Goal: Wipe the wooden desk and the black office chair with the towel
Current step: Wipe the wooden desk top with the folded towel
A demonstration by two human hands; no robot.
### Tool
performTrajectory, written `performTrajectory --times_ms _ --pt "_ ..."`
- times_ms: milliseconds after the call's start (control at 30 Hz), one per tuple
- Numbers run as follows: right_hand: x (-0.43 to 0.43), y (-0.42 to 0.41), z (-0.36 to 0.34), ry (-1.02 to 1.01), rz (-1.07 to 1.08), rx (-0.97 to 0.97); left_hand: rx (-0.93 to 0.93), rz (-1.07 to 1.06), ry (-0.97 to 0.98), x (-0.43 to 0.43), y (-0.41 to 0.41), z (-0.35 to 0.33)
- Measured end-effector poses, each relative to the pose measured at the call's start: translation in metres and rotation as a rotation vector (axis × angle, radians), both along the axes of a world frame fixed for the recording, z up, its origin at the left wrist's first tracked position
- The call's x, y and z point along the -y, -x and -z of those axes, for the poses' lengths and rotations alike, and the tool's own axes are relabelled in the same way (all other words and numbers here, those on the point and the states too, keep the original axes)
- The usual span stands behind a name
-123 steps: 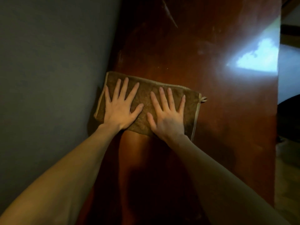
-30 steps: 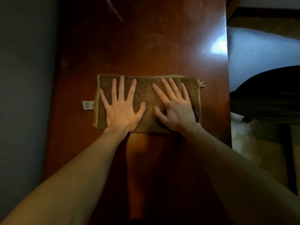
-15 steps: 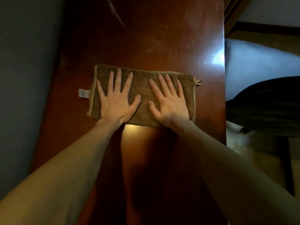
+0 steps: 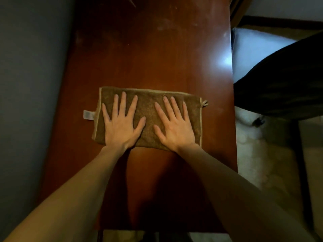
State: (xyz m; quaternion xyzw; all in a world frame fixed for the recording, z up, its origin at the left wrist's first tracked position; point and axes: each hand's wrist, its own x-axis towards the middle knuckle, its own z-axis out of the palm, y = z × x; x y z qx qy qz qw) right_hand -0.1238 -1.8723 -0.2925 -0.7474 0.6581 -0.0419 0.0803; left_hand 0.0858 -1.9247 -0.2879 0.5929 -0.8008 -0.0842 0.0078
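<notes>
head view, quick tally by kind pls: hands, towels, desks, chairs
hands: 2, left hand and right hand, both flat on the towel
towel: 1
wooden desk: 1
black chair: 1, only partly in view
total: 5

Both bare forearms (image 4: 83,186) reach forward over the near edge of the table (image 4: 157,49), converging slightly. The left grip (image 4: 120,126) and right grip (image 4: 174,127) lie palm-down side by side, fingers straight and spread, thumbs pointing toward each other without touching.
</notes>
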Motion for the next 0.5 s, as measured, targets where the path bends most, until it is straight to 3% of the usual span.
performTrajectory --times_ms 500 --pt "-0.24 -0.039 -0.003 -0.061 0.055 0.014 0.04 0.059 -0.089 -0.229 -0.035 -0.008"
